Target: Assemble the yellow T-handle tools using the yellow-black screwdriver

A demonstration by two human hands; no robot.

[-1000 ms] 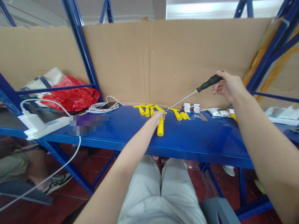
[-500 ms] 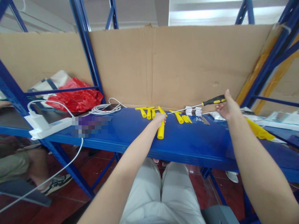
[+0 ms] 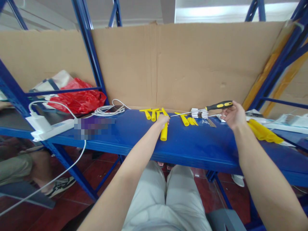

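My left hand (image 3: 163, 120) is closed around a yellow T-shaped plastic piece (image 3: 164, 134) with a thick round handle, whose lower end points toward me. In my right hand (image 3: 234, 116) is the butt of a screwdriver (image 3: 218, 105) with a black and yellow grip, pinched between the fingers. Its long shaft runs left, and the tip meets the yellow piece at my left hand; the exact contact is hidden. Several similar yellow T-shaped pieces (image 3: 153, 116) lie just behind my left hand, and another T-shaped piece (image 3: 184, 120) rests to its right, beside small yellow parts (image 3: 192, 121).
Small white boxes (image 3: 199, 113) and a flat metal strip (image 3: 211, 123) lie beneath the screwdriver. More yellow handles (image 3: 264, 132) are by my right forearm. A power strip (image 3: 56, 130), coiled white cable (image 3: 108, 110) and red bag (image 3: 79, 96) sit left. Cardboard (image 3: 192, 64) backs the blue shelf (image 3: 134, 141).
The screwdriver's grip end has dropped slightly, and my right fingers have closed in more around it. My left hand still holds the yellow piece in nearly the same place.
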